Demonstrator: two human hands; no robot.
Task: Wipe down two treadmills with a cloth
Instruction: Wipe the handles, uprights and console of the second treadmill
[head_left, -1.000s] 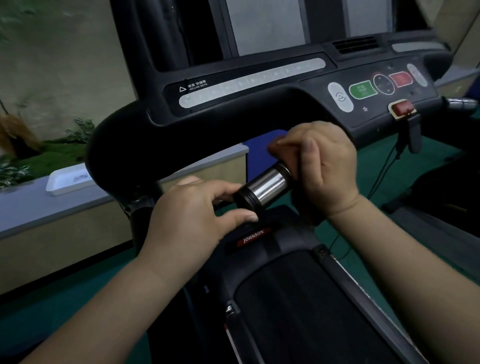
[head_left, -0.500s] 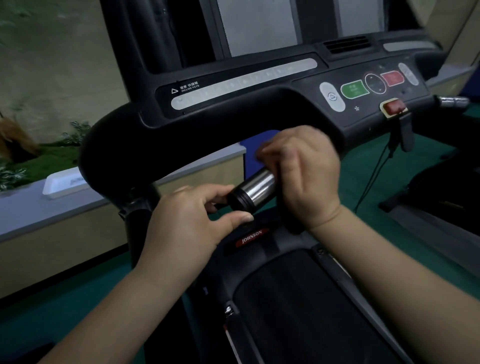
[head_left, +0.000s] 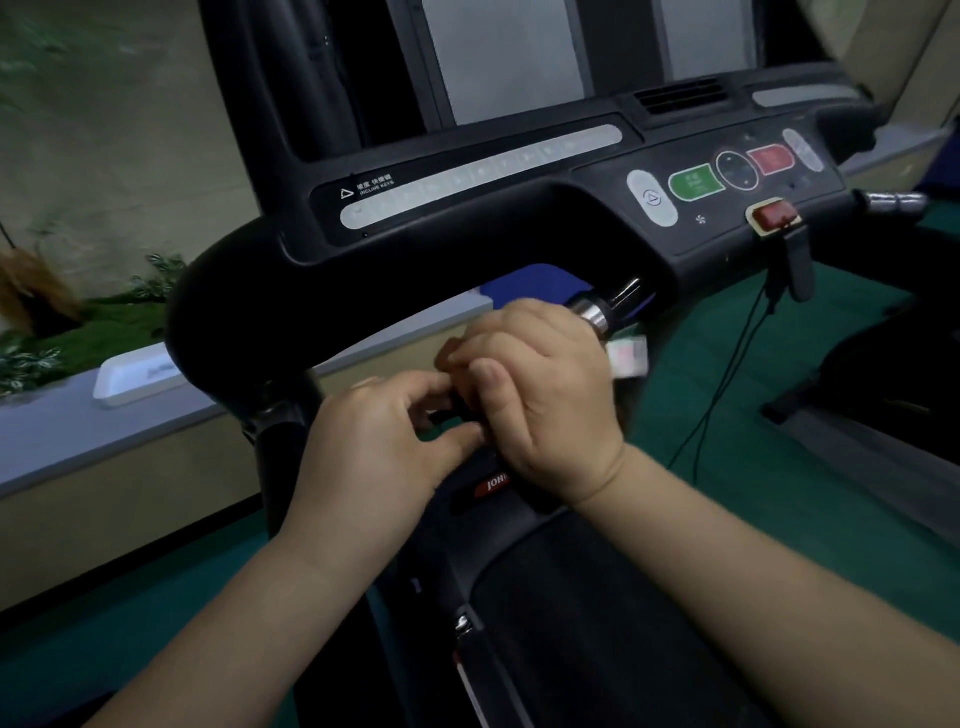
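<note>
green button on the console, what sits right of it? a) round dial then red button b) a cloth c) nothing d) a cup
a: right of the green button on the console comes a round dial, then the red button.

Up on the black treadmill console (head_left: 467, 244), white lettering reads "INCLINE KEYS" under a line of Chinese characters, beside a small triangle sign, just above the long pale grey key strip (head_left: 478, 174). Down near the hands, a red badge (head_left: 491, 484) on the black motor cover shows "JOH", the rest hidden by the right hand (head_left: 540, 395).
</note>
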